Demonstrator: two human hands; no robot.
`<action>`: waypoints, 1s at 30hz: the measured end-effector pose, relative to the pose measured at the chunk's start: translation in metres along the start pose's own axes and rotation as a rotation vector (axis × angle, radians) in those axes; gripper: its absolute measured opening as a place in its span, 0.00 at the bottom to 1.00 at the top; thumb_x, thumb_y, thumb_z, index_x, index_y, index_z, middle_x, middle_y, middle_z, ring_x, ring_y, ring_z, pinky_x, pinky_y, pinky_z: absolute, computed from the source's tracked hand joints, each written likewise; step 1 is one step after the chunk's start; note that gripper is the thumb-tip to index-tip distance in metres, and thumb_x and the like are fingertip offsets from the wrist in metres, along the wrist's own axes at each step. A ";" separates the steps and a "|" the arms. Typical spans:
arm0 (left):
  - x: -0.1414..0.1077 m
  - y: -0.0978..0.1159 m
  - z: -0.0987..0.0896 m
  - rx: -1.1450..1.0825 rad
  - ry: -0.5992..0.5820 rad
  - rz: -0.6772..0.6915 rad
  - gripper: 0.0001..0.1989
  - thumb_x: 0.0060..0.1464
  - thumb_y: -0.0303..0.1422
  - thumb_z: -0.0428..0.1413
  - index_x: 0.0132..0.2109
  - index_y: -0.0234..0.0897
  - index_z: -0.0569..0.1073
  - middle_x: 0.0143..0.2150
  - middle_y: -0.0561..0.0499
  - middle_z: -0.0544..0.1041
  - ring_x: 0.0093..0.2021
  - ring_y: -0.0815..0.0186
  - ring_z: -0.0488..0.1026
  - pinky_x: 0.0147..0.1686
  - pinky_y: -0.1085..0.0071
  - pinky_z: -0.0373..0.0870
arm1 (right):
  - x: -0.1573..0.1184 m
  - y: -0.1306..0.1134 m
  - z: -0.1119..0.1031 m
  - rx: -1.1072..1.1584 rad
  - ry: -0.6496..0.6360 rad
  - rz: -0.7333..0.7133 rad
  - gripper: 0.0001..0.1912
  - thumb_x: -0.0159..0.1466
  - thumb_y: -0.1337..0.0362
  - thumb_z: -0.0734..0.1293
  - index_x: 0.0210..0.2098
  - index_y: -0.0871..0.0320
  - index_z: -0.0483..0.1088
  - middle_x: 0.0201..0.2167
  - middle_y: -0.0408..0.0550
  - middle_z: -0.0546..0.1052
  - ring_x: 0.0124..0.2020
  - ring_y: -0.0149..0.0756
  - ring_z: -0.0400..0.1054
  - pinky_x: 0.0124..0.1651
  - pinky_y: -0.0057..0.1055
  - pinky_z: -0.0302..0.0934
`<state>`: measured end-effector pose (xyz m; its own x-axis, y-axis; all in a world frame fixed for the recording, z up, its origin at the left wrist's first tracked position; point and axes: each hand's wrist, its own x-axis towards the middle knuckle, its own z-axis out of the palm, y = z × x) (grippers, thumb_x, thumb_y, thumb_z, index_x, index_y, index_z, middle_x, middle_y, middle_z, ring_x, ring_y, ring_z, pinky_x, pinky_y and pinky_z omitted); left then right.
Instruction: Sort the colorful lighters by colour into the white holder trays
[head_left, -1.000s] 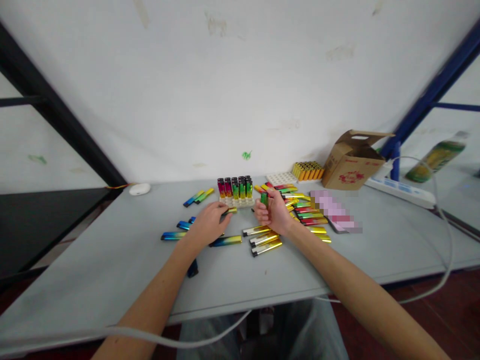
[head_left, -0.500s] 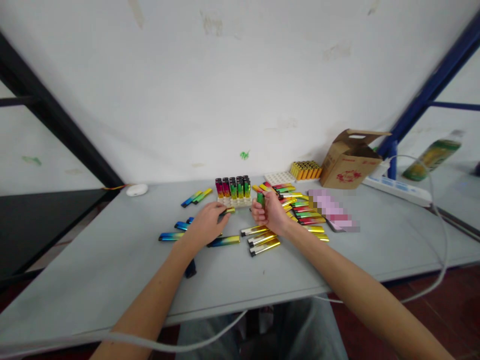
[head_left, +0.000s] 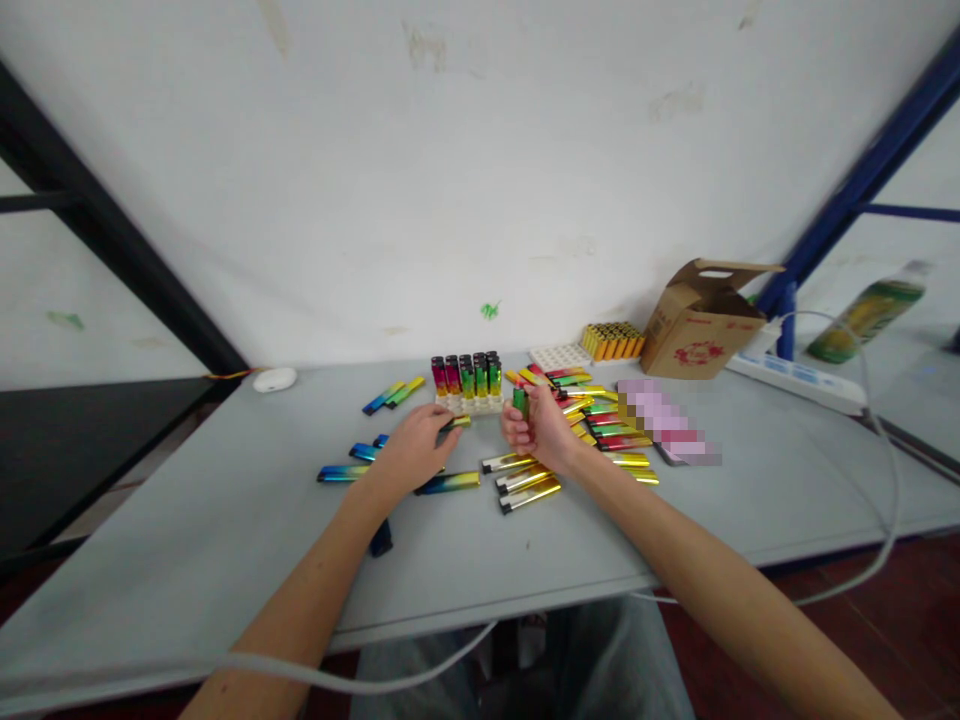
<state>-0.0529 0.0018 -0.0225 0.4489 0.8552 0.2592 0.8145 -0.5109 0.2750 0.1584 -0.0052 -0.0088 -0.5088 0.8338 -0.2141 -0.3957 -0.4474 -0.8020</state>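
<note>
Fingers of the left hand (head_left: 409, 447) are bent and close together, pinching a yellow-ended lighter (head_left: 460, 422) low at the front of a pale tray (head_left: 487, 406). Fingers of the right hand (head_left: 545, 432) curl around a green lighter (head_left: 520, 400), held roughly upright just to the right of that tray. Since half a second ago almost nothing has changed: both hands keep nearly the same places, and the standing lighters (head_left: 466, 378), pink-purple at the left and green-yellow at the right, look the same, so neither held lighter has joined them. Blue lighters (head_left: 343, 473) lie by the left hand, gold and silver ones (head_left: 530, 497) below the right, and a mixed, colourful spread (head_left: 616, 442) beyond the right wrist, all on a grey table (head_left: 262, 530). The left hand covers most of its lighter and parts of others beneath; its thumb contact cannot be made out. The right palm hides the lower end of the green lighter, and whether it touches anything below is unclear. A pink item (head_left: 671, 425) is blurred into blocks, and both forearms are cut off at the bottom edge.
</note>
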 end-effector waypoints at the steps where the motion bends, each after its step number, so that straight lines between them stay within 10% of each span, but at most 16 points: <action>1: 0.000 0.000 0.000 -0.001 -0.003 0.001 0.19 0.61 0.36 0.47 0.48 0.29 0.76 0.49 0.38 0.76 0.52 0.54 0.71 0.58 0.57 0.65 | 0.000 0.000 0.000 -0.006 -0.004 -0.001 0.18 0.62 0.53 0.49 0.21 0.55 0.52 0.16 0.35 0.48 0.16 0.25 0.37 0.16 0.20 0.35; 24: -0.001 -0.001 0.002 0.012 0.005 0.010 0.20 0.61 0.36 0.47 0.51 0.29 0.75 0.51 0.38 0.75 0.53 0.54 0.70 0.58 0.56 0.65 | -0.001 0.004 -0.001 -0.161 -0.021 -0.111 0.19 0.58 0.46 0.57 0.35 0.55 0.60 0.20 0.38 0.63 0.15 0.26 0.50 0.15 0.22 0.35; 30: 0.000 -0.004 0.002 0.004 0.002 0.009 0.19 0.61 0.37 0.48 0.50 0.29 0.75 0.50 0.38 0.75 0.53 0.53 0.71 0.57 0.56 0.65 | 0.005 0.010 -0.008 -0.779 0.156 -0.506 0.08 0.66 0.57 0.58 0.35 0.54 0.63 0.31 0.44 0.71 0.30 0.33 0.68 0.31 0.31 0.63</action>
<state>-0.0556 0.0039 -0.0260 0.4554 0.8504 0.2633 0.8120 -0.5181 0.2689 0.1581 -0.0033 -0.0225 -0.2859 0.9290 0.2350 0.1099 0.2754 -0.9550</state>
